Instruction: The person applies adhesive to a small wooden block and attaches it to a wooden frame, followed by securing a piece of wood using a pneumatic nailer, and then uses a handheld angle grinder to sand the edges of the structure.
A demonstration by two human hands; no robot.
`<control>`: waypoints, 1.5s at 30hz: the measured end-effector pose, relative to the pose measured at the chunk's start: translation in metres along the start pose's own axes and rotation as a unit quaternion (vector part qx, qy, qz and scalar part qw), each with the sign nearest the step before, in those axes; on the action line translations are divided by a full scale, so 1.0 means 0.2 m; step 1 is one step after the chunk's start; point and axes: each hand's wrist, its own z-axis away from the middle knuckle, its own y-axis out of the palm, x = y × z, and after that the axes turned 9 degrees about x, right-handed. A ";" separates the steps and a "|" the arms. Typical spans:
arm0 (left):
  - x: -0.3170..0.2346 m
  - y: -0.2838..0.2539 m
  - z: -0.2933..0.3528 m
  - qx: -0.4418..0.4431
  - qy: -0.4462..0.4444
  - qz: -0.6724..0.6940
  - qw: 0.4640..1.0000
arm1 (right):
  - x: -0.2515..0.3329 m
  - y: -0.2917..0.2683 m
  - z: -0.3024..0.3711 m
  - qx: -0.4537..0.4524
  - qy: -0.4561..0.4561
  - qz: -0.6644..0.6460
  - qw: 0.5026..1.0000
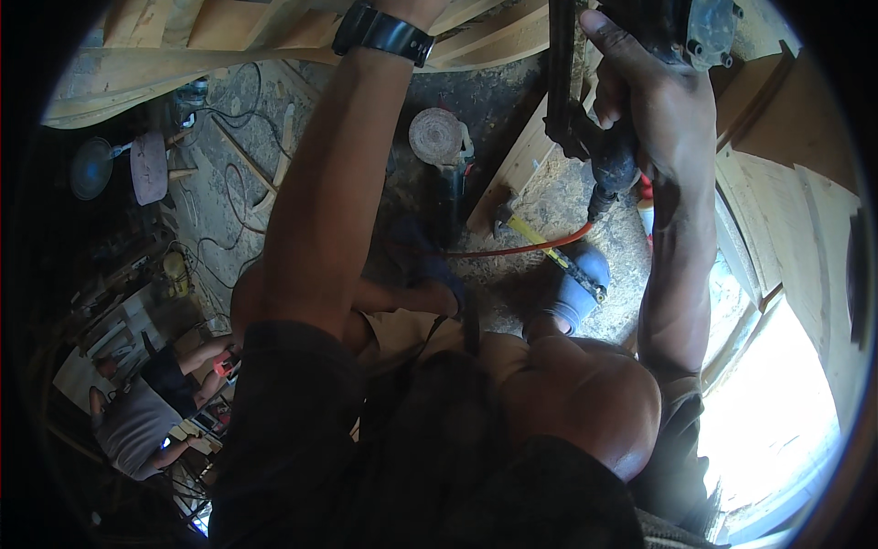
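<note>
My right hand [672, 105] is wrapped round the handle of a dark pneumatic nail gun [615, 157] at the upper right, thumb lying along its side. From the tool's lower end an orange-red air hose [526, 248] runs off to the left, above the floor. My left arm, with a black watch [382, 35] on the wrist, stretches up to wooden framing [247, 57] at the top. Only the back of my left hand [413, 7] shows there; the top edge cuts off its fingers.
A yellow-handled hammer [541, 241] is by my blue shoe [585, 279]. A grinder with a round disc [435, 137] rests on the floor near a plank [517, 169]. Cables trail at the left, past a stool [149, 167]. Another person [142, 425] works at lower left; boards [768, 210] stand right.
</note>
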 end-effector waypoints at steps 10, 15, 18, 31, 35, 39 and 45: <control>0.01 0.00 0.00 0.004 0.011 0.005 1.000 | 0.03 0.03 0.00 -0.024 0.022 0.023 0.999; 0.01 0.00 0.01 0.006 0.013 0.010 1.000 | 0.02 0.05 0.01 -0.055 0.028 0.021 0.998; 0.02 0.00 0.01 0.004 0.011 0.009 1.000 | 0.05 0.07 0.05 -0.077 0.039 0.029 0.996; -0.02 -0.02 0.01 0.014 -0.002 0.031 0.999 | -0.02 0.02 0.01 -0.021 0.057 0.022 0.998; 0.06 0.01 -0.03 -0.012 0.005 0.005 1.000 | 0.00 0.06 0.03 -0.035 0.028 0.035 0.998; 0.12 0.05 -0.07 -0.031 0.097 -0.018 0.995 | -0.01 0.04 0.02 -0.013 0.009 0.011 1.000; 0.08 0.03 -0.05 0.013 0.055 -0.025 0.998 | 0.00 0.03 0.02 -0.049 0.111 0.180 0.976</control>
